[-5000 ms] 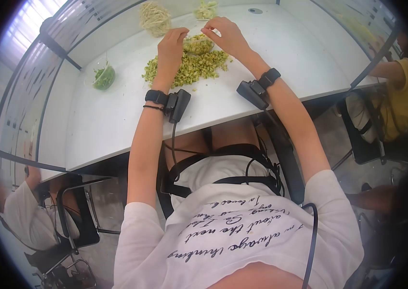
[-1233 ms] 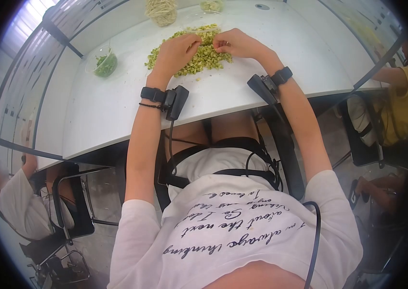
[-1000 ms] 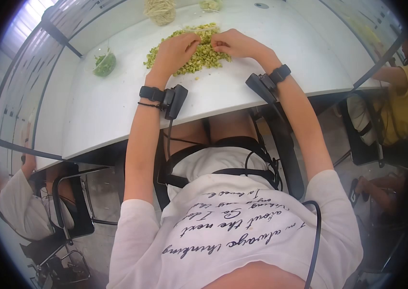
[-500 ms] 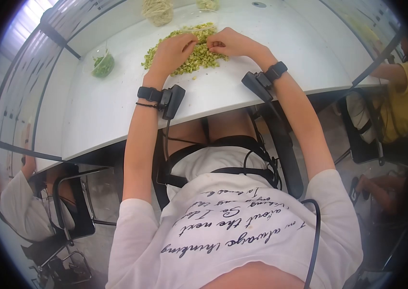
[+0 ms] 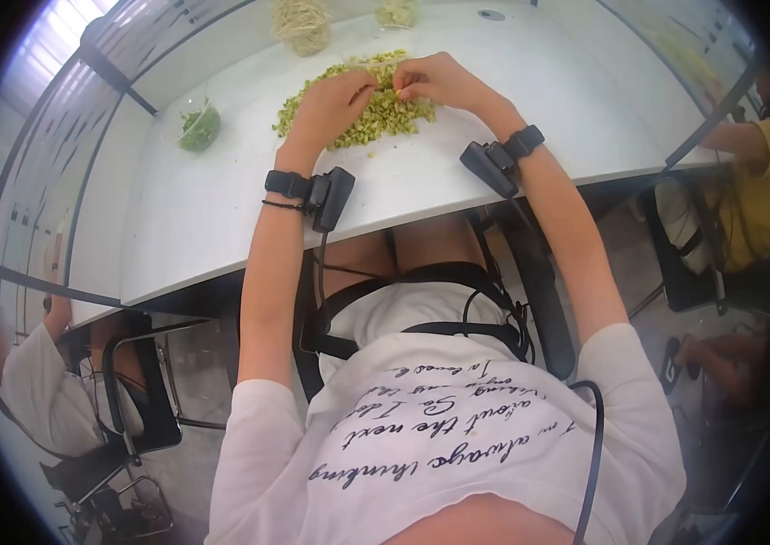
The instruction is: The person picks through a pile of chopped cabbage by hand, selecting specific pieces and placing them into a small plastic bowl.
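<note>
A loose heap of small yellow-green pieces (image 5: pixel 383 125) lies on the white table, its exact kind too small to make out. Over the heap's left side, my left hand (image 5: pixel 332 104) is closed with the fingertips pinched together. My right hand (image 5: pixel 447 82) faces it from the right, thumb and fingers also pinched. A small gap separates the two hands. Whatever sits between the fingertips is too small to name. Behind the hands, the rim of what seems a clear shallow container (image 5: pixel 385 62) shows at the heap's far side.
A clear tub with green bits (image 5: pixel 199 129) stands at the left. Toward the back are a bundle of pale strands (image 5: pixel 301 27) and a container of pale green stuff (image 5: pixel 396 13). White side panels bound the table (image 5: pixel 221 218). Other people sit left and right.
The view has shifted slightly, so the table contents appear a little lower. Both hands stay over the heap, still pinched, with only small finger movements.
</note>
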Demonstrator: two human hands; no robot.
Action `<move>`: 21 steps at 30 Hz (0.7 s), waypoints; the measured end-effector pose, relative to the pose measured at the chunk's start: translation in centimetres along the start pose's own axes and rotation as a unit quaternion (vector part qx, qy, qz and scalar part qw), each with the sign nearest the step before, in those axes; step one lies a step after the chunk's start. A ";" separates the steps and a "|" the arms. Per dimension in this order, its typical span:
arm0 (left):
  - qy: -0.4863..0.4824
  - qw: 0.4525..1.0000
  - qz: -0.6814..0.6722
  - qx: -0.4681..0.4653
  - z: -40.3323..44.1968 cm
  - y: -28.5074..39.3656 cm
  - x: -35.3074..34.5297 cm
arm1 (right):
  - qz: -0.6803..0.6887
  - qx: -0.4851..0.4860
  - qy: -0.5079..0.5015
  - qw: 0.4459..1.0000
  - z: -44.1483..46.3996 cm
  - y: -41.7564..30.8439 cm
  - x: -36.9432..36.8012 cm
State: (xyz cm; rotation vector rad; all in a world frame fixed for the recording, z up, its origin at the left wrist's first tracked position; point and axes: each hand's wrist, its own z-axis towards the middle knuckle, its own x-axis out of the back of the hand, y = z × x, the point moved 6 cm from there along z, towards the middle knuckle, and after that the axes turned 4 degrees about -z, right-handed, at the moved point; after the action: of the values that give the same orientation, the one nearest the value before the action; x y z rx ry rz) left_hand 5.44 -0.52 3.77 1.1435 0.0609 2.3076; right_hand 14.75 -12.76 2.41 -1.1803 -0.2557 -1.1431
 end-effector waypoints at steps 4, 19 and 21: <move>-0.006 1.000 0.010 0.003 0.0 0.2 0.1 | -0.002 0.018 -0.006 1.000 0.0 0.0 -0.4; -0.021 1.000 0.015 0.005 0.0 0.1 -0.2 | -0.098 0.021 -0.023 0.995 0.2 0.8 -1.5; -0.022 1.000 0.014 0.002 0.0 0.0 -0.3 | -0.105 0.012 -0.013 0.994 0.2 0.4 -1.5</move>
State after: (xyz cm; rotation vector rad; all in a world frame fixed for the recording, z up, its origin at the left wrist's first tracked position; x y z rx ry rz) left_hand 5.63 -0.70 3.56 1.2038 0.0322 2.3063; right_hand 14.51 -11.75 1.25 -1.1673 -0.4211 -1.3033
